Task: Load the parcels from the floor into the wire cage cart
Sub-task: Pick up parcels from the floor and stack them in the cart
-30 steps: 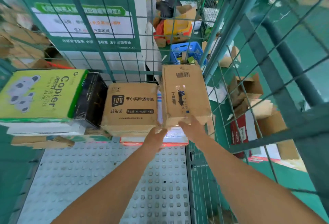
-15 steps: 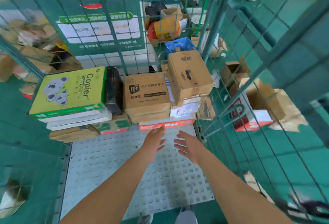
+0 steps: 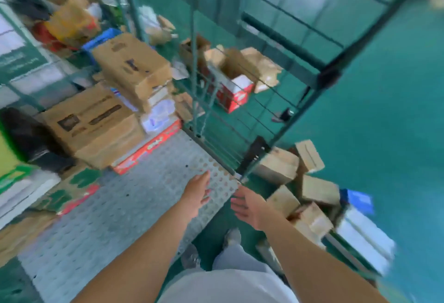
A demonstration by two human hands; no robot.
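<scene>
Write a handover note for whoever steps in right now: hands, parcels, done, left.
Left hand: open, empty, over the front edge of the cart floor.
Right hand: open, empty, over the ground just outside the cart, next to the floor pile.
Done: several boxes sit stacked at the back of the wire cage cart, including the tall cardboard box on top of the stack by the cart's right side.
Left: a cluster of cardboard parcels lies on the green floor by the cart's front right corner, with a blue and white package beside them. Pick from there. The frame is motion-blurred, so no exact count.
</scene>
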